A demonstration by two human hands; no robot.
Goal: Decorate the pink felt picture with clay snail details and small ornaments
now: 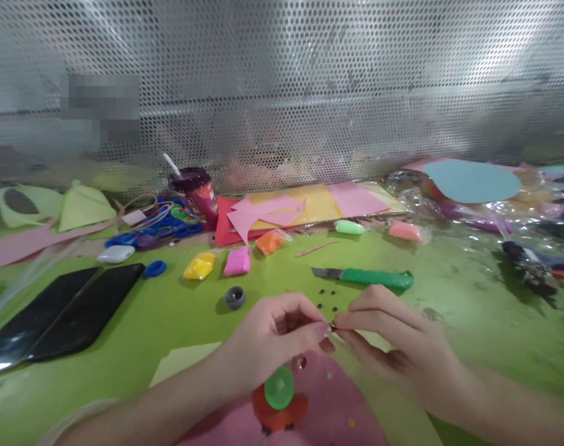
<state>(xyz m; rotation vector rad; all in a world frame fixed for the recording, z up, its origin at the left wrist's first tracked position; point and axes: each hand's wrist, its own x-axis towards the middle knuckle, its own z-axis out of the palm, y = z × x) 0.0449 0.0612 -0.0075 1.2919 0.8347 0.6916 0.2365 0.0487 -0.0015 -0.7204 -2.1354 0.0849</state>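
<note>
My left hand (277,341) and my right hand (397,341) meet fingertip to fingertip, both pinched on a tiny dark pellet (333,327) that mostly hides between them. Several similar black pellets (334,308) lie on the table just beyond the fingers. Below the hands is a pink paper shape (342,396) bearing an orange-red piece (298,406), a green disc (278,388) and small coloured dots. Pale yellow paper (402,402) lies underneath. My left forearm covers part of both papers.
Beyond the hands lie a green box cutter (379,278) with its blade out, a grey ring (235,297) and packets of yellow clay (199,266) and pink clay (238,261). A black phone (86,310) rests left. A purple cup (198,195) stands by the perforated metal wall (282,80).
</note>
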